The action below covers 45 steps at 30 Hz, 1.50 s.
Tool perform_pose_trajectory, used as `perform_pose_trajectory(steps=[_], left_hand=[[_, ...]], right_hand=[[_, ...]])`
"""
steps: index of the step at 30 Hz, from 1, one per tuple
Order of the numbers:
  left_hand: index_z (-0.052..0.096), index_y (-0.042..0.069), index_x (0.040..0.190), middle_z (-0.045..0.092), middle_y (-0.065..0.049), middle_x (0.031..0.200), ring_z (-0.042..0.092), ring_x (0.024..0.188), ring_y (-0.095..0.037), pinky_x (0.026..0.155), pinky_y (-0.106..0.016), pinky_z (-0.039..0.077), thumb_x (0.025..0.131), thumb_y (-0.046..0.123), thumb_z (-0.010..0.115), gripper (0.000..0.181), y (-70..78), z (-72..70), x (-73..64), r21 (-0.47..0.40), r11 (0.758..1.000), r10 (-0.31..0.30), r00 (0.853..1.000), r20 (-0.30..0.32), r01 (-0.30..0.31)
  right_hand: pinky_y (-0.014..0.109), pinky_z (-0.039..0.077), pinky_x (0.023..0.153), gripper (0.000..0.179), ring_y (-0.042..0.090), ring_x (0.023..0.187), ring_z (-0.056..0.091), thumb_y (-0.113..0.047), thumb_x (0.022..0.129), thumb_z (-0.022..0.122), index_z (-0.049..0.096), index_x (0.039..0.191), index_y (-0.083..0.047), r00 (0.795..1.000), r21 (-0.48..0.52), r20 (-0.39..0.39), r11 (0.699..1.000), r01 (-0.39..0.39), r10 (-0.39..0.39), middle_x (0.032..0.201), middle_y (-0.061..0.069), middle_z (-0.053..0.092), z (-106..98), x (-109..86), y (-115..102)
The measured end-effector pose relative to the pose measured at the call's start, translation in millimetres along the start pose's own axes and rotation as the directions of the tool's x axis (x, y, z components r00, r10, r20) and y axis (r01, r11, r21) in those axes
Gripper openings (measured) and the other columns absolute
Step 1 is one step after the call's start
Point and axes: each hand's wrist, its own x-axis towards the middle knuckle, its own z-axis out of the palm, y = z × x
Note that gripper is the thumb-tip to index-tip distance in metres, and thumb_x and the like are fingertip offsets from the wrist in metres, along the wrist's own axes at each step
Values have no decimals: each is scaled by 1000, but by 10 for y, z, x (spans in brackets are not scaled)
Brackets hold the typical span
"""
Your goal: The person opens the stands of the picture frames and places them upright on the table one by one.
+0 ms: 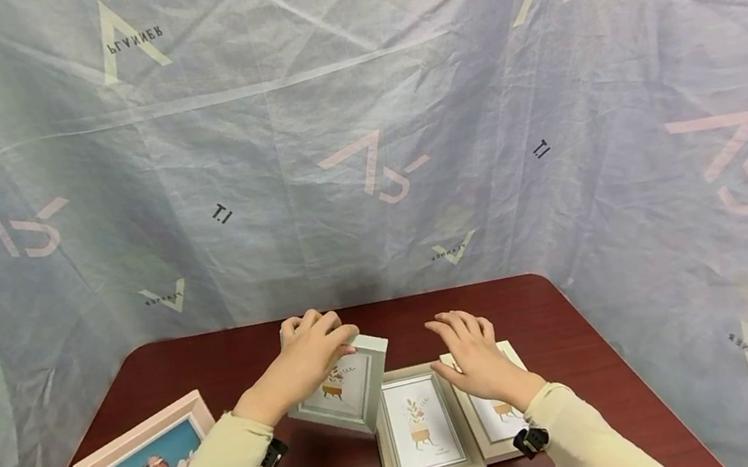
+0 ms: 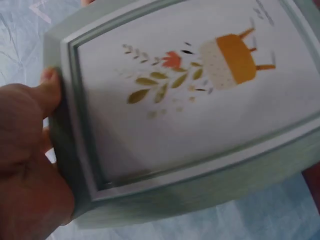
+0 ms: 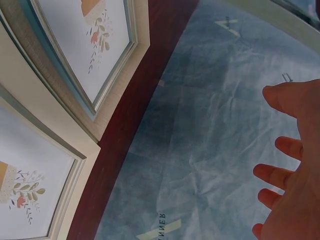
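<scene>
On the dark red table (image 1: pixel 231 359), far left: pink frame (image 1: pixel 147 465) lying flat. Left hand (image 1: pixel 308 353) grips the tilted grey-green frame (image 1: pixel 349 388) by its top edge, lifted. Next a grey frame (image 1: pixel 424 429) lying flat, then a beige frame (image 1: pixel 499 412) under the right hand (image 1: pixel 474 354), fingers spread, holding nothing.

The grey backdrop sheet (image 1: pixel 351 104) bears mirrored "PLANNER" lettering beside pale triangle marks, upper left and upper right. Smaller dark markings lower down cannot be read. The frames' prints carry no legible text.
</scene>
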Motion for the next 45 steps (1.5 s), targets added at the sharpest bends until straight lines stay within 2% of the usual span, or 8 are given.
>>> perform_pose_trajectory(steps=[4, 10, 18, 22, 29, 34, 40, 45], left_hand=[[70, 24, 102, 55, 9, 90, 47, 87, -15, 86, -57, 32, 84, 21, 77, 20, -48, -62, -1, 72, 994, 86, 996, -5, -86], [69, 26, 95, 57, 10, 87, 54, 82, -11, 88, -58, 35, 73, 23, 86, 28, -107, -82, -31, 165, 968, 197, 980, -39, -188], [73, 29, 95, 63, 12, 90, 58, 87, -11, 92, -55, 32, 68, 19, 90, 33, -126, -105, -51, 190, 953, 253, 966, -59, -238], [75, 29, 96, 65, 12, 92, 61, 90, -10, 92, -53, 33, 66, 23, 90, 34, -135, -130, -54, 189, 945, 285, 955, -85, -265], [76, 26, 97, 67, 12, 94, 62, 92, -10, 89, -52, 34, 65, 23, 90, 36, -158, -108, -91, 169, 919, 381, 910, -160, -355], [77, 24, 101, 69, 11, 99, 63, 97, -12, 90, -52, 32, 66, 23, 89, 37, -187, -99, -122, 163, 899, 433, 882, -189, -406], [76, 23, 104, 70, 9, 102, 64, 99, -12, 89, -51, 31, 70, 17, 85, 36, -211, -112, -132, 161, 875, 484, 837, -256, -457], [76, 23, 107, 70, 9, 103, 64, 101, -14, 89, -49, 34, 76, 13, 82, 33, -205, -139, -160, 152, 871, 492, 822, -286, -468]], right_hand=[[61, 22, 96, 59, 42, 129, 35, -21, 89, 74, 49, 139, -3, 1000, 13, -1, 1000, -2, 2, 138, 22, 45, -21, -10, -24], [62, 21, 98, 59, 42, 131, 33, -23, 90, 73, 48, 140, -5, 999, 10, 32, 1000, -20, 19, 140, 21, 44, -3, -44, -22], [62, 21, 98, 58, 42, 132, 33, -25, 90, 72, 48, 140, -5, 1000, 1, 24, 1000, -12, 12, 140, 20, 43, 3, -49, -16], [61, 21, 97, 59, 42, 131, 34, -24, 89, 74, 49, 139, -5, 1000, 1, 13, 1000, -4, 4, 140, 20, 44, -12, -49, -14], [61, 22, 97, 59, 42, 131, 34, -25, 89, 73, 49, 139, -4, 1000, -18, 1, 1000, 11, -11, 140, 20, 45, -82, -46, -11], [61, 23, 96, 59, 42, 130, 34, -23, 89, 74, 49, 139, -3, 1000, -40, -5, 999, 20, -20, 139, 20, 44, -108, -56, 12], [61, 24, 95, 59, 41, 130, 34, -24, 89, 74, 49, 139, -3, 998, -74, -18, 996, 55, -56, 139, 19, 44, -148, -80, 72], [61, 23, 95, 59, 41, 130, 35, -23, 88, 74, 49, 138, -4, 997, -83, -28, 994, 68, -71, 138, 19, 46, -186, -104, 124]])
